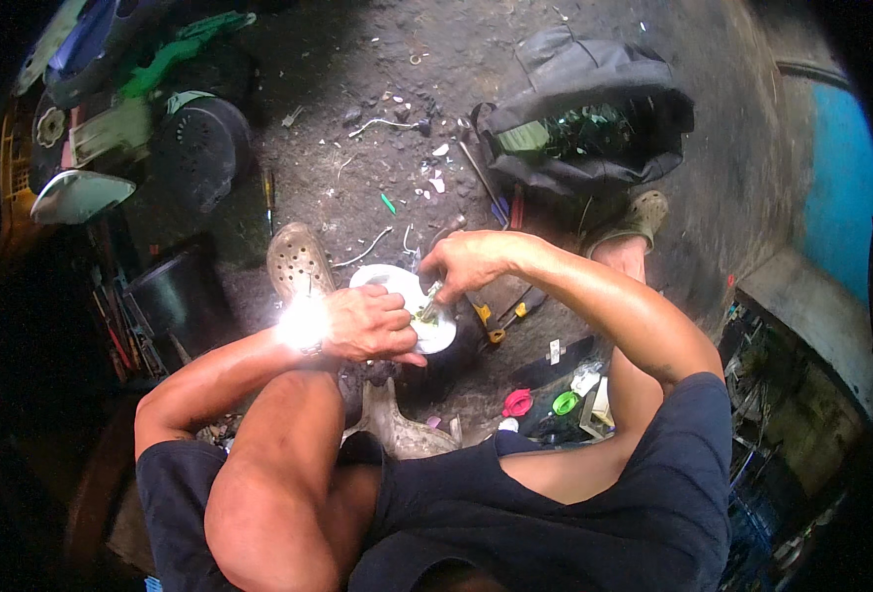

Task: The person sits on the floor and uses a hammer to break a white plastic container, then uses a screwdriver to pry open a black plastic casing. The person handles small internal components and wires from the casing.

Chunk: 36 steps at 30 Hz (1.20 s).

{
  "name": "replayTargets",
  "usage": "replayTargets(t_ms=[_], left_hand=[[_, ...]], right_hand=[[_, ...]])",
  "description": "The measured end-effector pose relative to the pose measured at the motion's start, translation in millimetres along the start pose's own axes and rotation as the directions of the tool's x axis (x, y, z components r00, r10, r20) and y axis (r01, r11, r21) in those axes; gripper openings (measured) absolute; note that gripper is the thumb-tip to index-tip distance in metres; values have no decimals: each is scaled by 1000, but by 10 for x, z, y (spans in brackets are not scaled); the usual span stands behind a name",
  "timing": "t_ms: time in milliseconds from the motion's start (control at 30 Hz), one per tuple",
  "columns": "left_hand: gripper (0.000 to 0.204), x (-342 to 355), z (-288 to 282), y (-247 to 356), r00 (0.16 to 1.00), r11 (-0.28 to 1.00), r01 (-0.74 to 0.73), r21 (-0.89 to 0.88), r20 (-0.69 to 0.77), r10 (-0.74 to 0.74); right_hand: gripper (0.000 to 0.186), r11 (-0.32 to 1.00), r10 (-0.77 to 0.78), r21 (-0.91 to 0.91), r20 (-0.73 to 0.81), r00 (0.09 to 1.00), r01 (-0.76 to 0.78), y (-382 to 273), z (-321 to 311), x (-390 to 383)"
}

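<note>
My left hand (367, 326) is closed on a white round plastic piece (436, 335) in front of me, with curled fingers and a bright glare at the wrist. My right hand (461, 261) has its fingers curled around a small metallic item (430, 306) over the white piece, where small green bits show; the item is too small to name. Beneath and to the right lie yellow-and-black tools (500, 326). A metal tool, partly hidden behind my right hand, lies just beyond it.
A large black bag (589, 89) holding scrap stands ahead right. Black buckets (170, 296) and piled plastic parts are at left. Loose cables, small scraps, a screwdriver (269, 197), and pink (517, 402) and green (566, 402) caps lie on the grimy floor (338, 227). A blue panel (836, 187) is at right.
</note>
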State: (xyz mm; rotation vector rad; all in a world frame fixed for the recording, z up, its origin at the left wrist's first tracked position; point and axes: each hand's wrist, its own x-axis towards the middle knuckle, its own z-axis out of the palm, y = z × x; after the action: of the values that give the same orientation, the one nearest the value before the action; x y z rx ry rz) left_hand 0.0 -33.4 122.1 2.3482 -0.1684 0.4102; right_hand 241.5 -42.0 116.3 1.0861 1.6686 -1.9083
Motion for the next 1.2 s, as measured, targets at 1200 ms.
replayTargets(t_ms=[1200], left_hand=[[57, 184, -278, -198, 358, -439, -407, -801, 302, -883]], right_hand=[[43, 241, 22, 626, -767, 641, 741, -442, -96, -222]])
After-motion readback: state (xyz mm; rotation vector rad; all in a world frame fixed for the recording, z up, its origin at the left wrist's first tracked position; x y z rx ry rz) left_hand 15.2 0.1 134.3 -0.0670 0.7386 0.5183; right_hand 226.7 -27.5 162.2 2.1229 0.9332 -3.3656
